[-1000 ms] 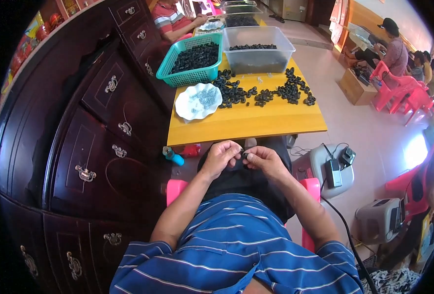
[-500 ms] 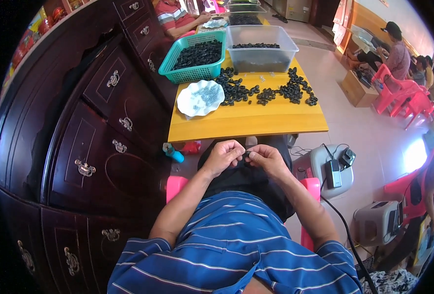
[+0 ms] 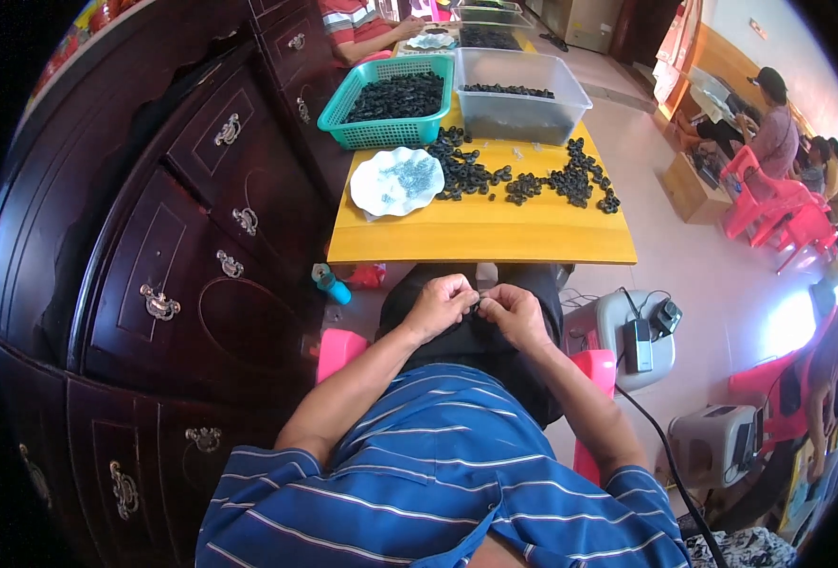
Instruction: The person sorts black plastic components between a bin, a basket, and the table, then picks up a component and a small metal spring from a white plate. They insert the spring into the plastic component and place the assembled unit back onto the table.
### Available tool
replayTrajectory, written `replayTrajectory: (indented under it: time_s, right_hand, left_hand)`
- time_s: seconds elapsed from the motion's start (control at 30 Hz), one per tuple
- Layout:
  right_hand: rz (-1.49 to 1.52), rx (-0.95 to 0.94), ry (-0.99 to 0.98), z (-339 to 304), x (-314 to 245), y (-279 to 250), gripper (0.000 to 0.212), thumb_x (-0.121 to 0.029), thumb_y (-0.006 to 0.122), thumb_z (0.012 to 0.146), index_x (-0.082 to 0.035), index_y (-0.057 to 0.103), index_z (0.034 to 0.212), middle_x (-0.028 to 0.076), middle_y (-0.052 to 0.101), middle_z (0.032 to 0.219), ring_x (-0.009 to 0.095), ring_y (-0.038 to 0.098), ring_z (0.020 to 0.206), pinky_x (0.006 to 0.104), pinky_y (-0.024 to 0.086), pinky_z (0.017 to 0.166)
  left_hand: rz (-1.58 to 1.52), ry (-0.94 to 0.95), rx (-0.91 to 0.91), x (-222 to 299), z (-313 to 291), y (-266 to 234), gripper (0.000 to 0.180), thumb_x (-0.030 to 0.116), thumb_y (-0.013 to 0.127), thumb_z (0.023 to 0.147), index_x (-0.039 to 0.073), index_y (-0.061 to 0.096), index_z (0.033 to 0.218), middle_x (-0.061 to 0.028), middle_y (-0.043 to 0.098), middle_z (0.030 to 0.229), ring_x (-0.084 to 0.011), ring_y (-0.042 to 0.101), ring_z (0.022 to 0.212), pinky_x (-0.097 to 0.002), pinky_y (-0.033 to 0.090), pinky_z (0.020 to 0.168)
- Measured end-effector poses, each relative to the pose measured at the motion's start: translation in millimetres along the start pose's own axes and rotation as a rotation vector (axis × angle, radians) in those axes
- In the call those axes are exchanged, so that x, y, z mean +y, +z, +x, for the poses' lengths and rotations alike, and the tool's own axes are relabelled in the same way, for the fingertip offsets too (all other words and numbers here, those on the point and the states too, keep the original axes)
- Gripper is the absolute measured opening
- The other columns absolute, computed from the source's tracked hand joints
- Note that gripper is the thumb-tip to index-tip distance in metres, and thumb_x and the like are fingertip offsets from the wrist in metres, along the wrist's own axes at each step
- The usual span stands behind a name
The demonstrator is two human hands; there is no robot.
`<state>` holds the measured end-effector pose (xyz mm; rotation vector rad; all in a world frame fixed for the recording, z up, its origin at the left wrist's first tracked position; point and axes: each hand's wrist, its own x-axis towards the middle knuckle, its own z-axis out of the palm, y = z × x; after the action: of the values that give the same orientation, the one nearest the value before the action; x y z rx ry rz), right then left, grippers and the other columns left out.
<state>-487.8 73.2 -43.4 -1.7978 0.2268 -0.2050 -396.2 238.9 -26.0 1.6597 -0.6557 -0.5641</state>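
Note:
Above my lap, just in front of the table edge, both hands meet fingertip to fingertip. My left hand (image 3: 443, 308) is closed in a pinch, and so is my right hand (image 3: 517, 317). Between their fingertips is a small black piece (image 3: 477, 305), mostly covered by the fingers; its exact shape is hidden. Closest to the hands on the yellow table (image 3: 495, 237) lie loose piles of small black ring-like pieces (image 3: 525, 187). Left of these sits a white wavy-edged plate (image 3: 372, 186) with tiny grey-blue bits spread on it.
A teal basket (image 3: 389, 135) and a clear plastic bin (image 3: 523, 121), both holding black pieces, stand farther back. Dark wooden drawers (image 3: 201, 218) line my left. At right are a grey stool (image 3: 660, 355) with devices and a cable. Other people sit farther off.
The view has shifted slightly, so the table items appear a little farther right. Both hands stay together, pinching, with only small finger movements.

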Motion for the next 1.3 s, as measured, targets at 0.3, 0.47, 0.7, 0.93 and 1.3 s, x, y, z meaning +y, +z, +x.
replayTrajectory:
  time_s: [0.3, 0.47, 0.7, 0.93, 1.3]
  right_hand:
    - [0.536, -0.174, 0.162, 2.1, -16.6, -1.1, 0.018, -0.021, 0.062, 0.099, -0.003, 0.066, 0.100, 0.002, 0.068, 0.086, 0.009, 0.058, 0.075, 0.0222, 0.045, 0.070]
    - [0.715, -0.187, 0.330, 0.8, -11.6, -6.2, 0.017, -0.022, 0.060, 0.099, -0.007, 0.064, 0.106, 0.001, 0.066, 0.090, 0.009, 0.058, 0.076, 0.0229, 0.047, 0.074]
    - [0.698, -0.210, 0.366, 0.5, -8.1, -3.1, 0.013, -0.023, 0.063, 0.097, -0.011, 0.065, 0.101, -0.002, 0.064, 0.087, 0.009, 0.058, 0.079, 0.0249, 0.049, 0.077]
    - [0.671, -0.248, 0.346, 4.8, 4.4, -5.3, 0.010, -0.020, 0.064, 0.096, -0.010, 0.065, 0.098, 0.000, 0.066, 0.084, 0.011, 0.064, 0.077, 0.0262, 0.053, 0.076]
    - [0.626, -0.245, 0.381, 1.9, -3.6, -5.2, 0.014, -0.024, 0.066, 0.094, -0.011, 0.065, 0.098, -0.001, 0.064, 0.085, 0.010, 0.059, 0.076, 0.0245, 0.049, 0.072]
  left_hand:
    - [-0.038, 0.214, 0.179, -4.8, -0.1, 7.7, 0.019, 0.019, 0.063, 0.097, 0.002, 0.064, 0.104, -0.0034, 0.065, 0.078, -0.0074, 0.058, 0.064, -0.0237, 0.047, 0.057]
    - [0.244, 0.377, 0.180, 8.4, -9.4, 9.3, 0.037, 0.011, 0.073, 0.085, -0.001, 0.061, 0.118, -0.0071, 0.066, 0.089, -0.0103, 0.063, 0.071, -0.0262, 0.051, 0.064]
    - [0.575, 0.544, 0.260, 18.4, -15.9, 9.8, 0.031, 0.012, 0.075, 0.078, 0.003, 0.066, 0.106, -0.0113, 0.063, 0.086, -0.0244, 0.064, 0.068, -0.0348, 0.051, 0.061]
    - [0.667, 0.628, 0.234, 16.8, -16.2, 7.2, 0.028, 0.016, 0.075, 0.077, 0.004, 0.068, 0.101, -0.0146, 0.068, 0.092, -0.0336, 0.068, 0.083, -0.0400, 0.055, 0.069]
    - [0.633, 0.644, 0.249, 17.7, -19.0, 10.4, 0.026, 0.015, 0.076, 0.077, 0.004, 0.067, 0.097, -0.0128, 0.065, 0.083, -0.0305, 0.066, 0.071, -0.0381, 0.052, 0.062]
